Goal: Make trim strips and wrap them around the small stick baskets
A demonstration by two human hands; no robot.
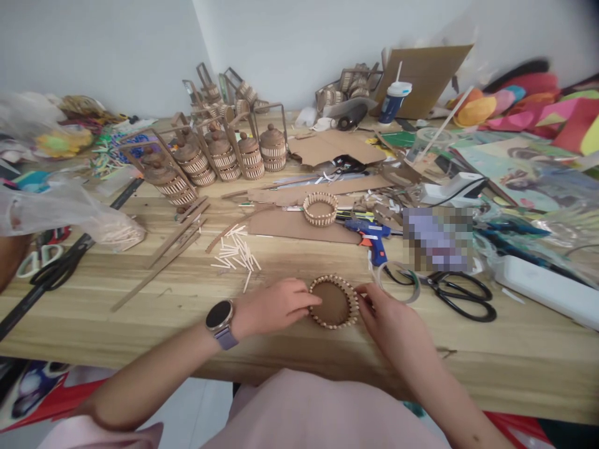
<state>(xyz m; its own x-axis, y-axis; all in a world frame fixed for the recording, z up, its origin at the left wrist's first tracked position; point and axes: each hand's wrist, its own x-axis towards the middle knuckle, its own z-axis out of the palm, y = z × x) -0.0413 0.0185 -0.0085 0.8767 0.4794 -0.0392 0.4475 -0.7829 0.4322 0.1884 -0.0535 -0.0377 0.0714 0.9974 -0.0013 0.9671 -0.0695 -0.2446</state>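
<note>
At the table's (154,337) near edge, a round basket (333,304) btwn both hands.
L hand (281,305) grips its L side, a finger over the rim & inside; R hand (388,315) pinches the R rim; brown base shows within. Just beyond, loose sticks (235,251) in a pile on the L, a 2nd basket (321,211) on cardboard (281,226), glue gun (374,238) to its R. Far L, clear bag (60,209) w/ more sticks in it. Further back: lidded baskets (274,149) w/ handles, insides hidden; clear cup (428,149) w/ straw, contents unclear; blue cup (393,107), lid on, straw in.
</note>
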